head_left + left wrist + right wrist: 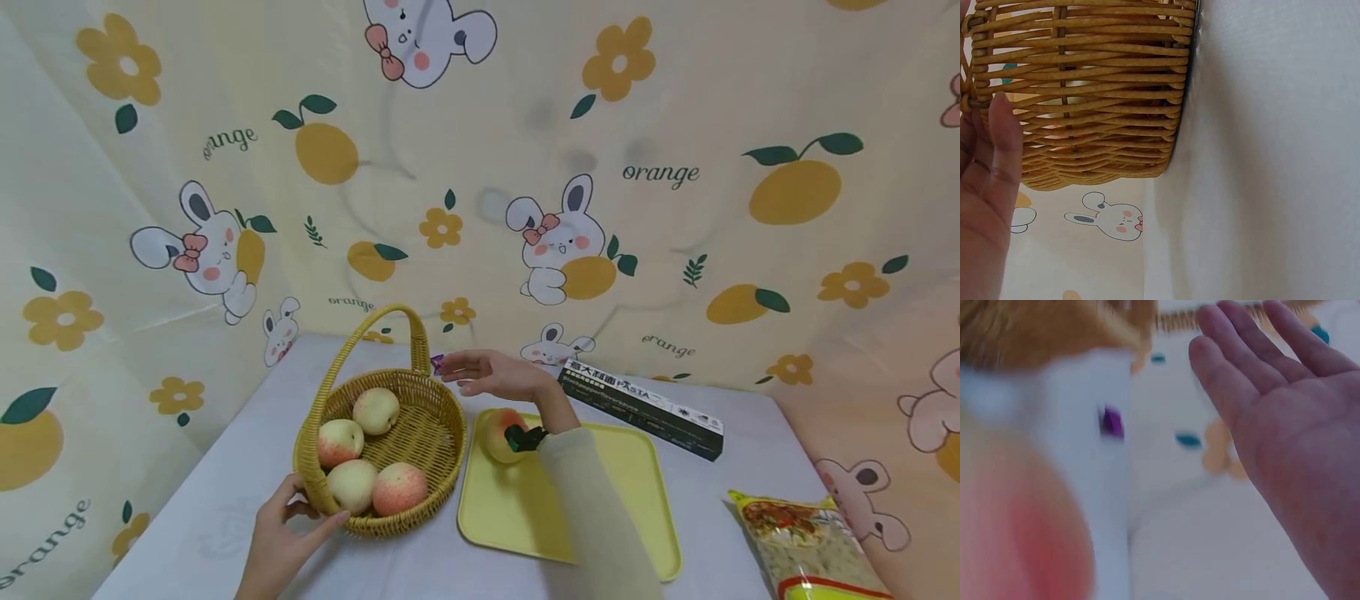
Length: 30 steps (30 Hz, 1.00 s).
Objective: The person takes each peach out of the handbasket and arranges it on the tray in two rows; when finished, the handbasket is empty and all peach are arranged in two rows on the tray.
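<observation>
My left hand (285, 533) grips the near left rim of a woven wicker basket (424, 417), by the foot of its handle. In the left wrist view the thumb (1007, 134) lies against the weave. Several peaches (401, 489) sit inside the basket. My right hand (498, 377) is raised beyond the basket's right rim, its fingers nearly straight and holding nothing. Below that forearm, one more peach (497, 437) rests on a yellow tray (517, 533), partly hidden by the wrist camera. That peach looms blurred in the right wrist view.
Behind the tray lies a long black and white pasta box (641, 408). A bag of pasta (813, 546) lies at the front right. Past the right fingertips is a small purple item (1112, 421), its kind unclear. A printed cloth hangs behind the table.
</observation>
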### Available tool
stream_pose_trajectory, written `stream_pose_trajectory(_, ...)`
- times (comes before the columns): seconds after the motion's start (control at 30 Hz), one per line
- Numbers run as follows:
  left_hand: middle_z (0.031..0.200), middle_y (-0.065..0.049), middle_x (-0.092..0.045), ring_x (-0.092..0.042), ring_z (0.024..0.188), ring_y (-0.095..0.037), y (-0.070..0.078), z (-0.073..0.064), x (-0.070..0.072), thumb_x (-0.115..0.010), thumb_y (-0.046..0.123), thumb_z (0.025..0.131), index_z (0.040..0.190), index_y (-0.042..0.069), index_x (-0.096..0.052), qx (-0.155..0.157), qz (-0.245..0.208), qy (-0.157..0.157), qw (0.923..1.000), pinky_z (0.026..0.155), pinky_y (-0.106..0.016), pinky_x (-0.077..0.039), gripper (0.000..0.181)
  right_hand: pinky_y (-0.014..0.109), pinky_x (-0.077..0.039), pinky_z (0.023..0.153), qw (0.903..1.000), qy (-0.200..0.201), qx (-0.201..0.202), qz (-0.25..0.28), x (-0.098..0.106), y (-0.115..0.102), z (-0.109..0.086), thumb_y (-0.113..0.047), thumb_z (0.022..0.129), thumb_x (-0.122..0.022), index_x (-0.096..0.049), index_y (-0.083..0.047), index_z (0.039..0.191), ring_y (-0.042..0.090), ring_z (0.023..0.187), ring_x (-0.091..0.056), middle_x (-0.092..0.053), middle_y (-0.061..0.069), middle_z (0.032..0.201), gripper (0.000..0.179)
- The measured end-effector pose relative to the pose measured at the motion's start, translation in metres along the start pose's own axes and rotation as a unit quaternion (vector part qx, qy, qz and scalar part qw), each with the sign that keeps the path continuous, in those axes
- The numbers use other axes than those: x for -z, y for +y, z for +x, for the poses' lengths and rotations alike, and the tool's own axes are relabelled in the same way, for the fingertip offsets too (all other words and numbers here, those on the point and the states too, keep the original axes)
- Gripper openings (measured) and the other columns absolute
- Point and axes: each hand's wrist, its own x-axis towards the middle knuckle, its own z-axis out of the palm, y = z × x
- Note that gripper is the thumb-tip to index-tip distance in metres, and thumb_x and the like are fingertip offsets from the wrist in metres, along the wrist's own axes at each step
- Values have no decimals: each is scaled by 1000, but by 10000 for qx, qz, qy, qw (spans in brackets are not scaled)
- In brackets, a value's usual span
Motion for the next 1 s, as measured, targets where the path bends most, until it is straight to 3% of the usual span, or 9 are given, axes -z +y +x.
stream_pose_trajectory(0.17,91,5,-59,-56,77,-7,0,1,2,-87,-12,66,102,-3,-61,50,-102,56,9999,62,-25,-53,45,42,-39,111,9995,-39,88,302,-23,2,45,5,98,-54,-28,8,152,40,144,-28,-28,29,155,60)
stream_pose_trajectory(0.37,91,5,-59,-56,77,-7,-5,1,1,-87,-11,66,100,-2,-61,43,-120,45,9999,62,-27,-54,44,41,-37,112,9993,232,-306,50,-45,8,81,-2,98,-58,-31,2,153,35,144,-32,-32,22,156,61)
stream_pose_trajectory(0.63,94,5,-59,-56,77,-9,-33,-2,-5,-90,-4,67,102,6,-61,114,-155,26,9998,62,-28,-54,46,41,-33,115,9957,688,-593,-206,-63,27,103,-6,96,-64,-34,-1,152,31,142,-36,-38,17,154,64)
stream_pose_trajectory(0.83,93,4,-59,-57,74,-10,-38,-2,-5,-90,0,69,101,10,-61,-168,-260,40,9995,60,-29,-54,45,42,-31,115,9946,720,-617,-418,-66,36,111,-11,97,-65,-36,-2,152,28,142,-36,-40,14,153,63)
stream_pose_trajectory(1.0,92,4,-59,-57,71,-11,-38,-3,-1,-91,2,69,100,13,-60,-52,-161,72,9998,59,-32,-55,46,41,-33,114,9953,708,-578,-307,-71,46,118,-9,96,-66,-39,-2,150,27,140,-38,-43,14,151,61)
